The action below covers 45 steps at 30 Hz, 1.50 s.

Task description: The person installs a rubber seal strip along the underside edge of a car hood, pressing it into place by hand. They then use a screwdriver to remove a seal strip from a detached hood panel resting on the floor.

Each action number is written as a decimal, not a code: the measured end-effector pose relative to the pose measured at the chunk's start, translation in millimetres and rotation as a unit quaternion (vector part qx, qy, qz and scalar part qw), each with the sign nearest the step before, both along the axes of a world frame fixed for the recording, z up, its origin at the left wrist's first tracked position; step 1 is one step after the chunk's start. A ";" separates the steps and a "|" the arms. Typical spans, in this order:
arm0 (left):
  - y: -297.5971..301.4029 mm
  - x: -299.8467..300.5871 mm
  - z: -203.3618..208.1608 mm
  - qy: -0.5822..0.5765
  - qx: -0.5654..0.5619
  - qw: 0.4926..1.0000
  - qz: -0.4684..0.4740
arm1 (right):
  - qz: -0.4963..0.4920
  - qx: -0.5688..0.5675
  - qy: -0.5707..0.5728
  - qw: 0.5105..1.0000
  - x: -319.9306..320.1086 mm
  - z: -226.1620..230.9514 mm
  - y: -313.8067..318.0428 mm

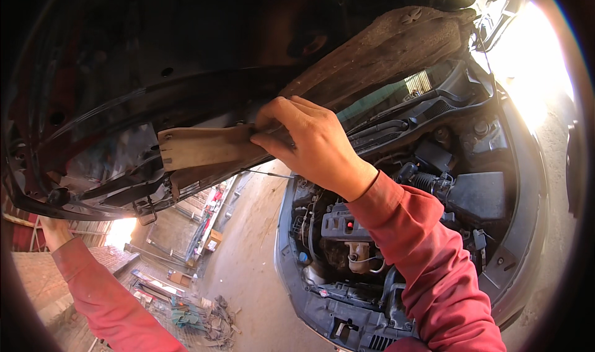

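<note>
Overhead is the dark underside of a raised car hood (204,92). A dirty brown hood insulation pad (384,54) hangs partly away from it, its paler, creased end (204,146) at the left. My right hand (310,142) is closed at the middle of the pad, thumb and fingers pinched at its upper edge. Whether a small fastener is also between the fingertips cannot be seen. At the far left, my left hand (54,233) reaches up to the hood's front edge, which hides its fingers.
Below my right arm lies the open engine bay (365,246), with an engine cover (341,223) and a black box (477,196). The hood latch striker (146,212) juts down from the hood's edge. Tools, boxes and a scrap heap (211,318) lie on the floor at the left.
</note>
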State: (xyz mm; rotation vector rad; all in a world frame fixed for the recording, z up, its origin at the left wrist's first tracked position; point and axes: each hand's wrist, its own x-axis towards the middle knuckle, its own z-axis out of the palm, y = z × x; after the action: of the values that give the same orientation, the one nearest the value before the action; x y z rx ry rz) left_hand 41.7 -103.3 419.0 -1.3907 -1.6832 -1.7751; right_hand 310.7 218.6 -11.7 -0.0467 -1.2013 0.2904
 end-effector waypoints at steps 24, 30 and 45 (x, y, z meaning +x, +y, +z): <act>2.4 1.4 -1.7 0.008 0.002 1.000 -0.005 | -0.002 0.086 -0.023 0.996 -1.0 7.3 1.3; 1.4 0.6 -1.2 0.009 0.000 1.000 -0.004 | -0.014 0.058 0.008 0.998 -9.5 7.3 -1.4; -2.2 2.0 -0.3 0.012 0.004 1.000 -0.001 | 0.001 -0.024 0.109 0.994 -25.9 4.8 -3.7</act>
State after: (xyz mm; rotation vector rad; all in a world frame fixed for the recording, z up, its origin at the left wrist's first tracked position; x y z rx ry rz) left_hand 43.7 -105.5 418.7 -1.4053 -1.6612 -1.7573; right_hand 284.8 214.9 -6.9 -0.0537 -0.9785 0.3185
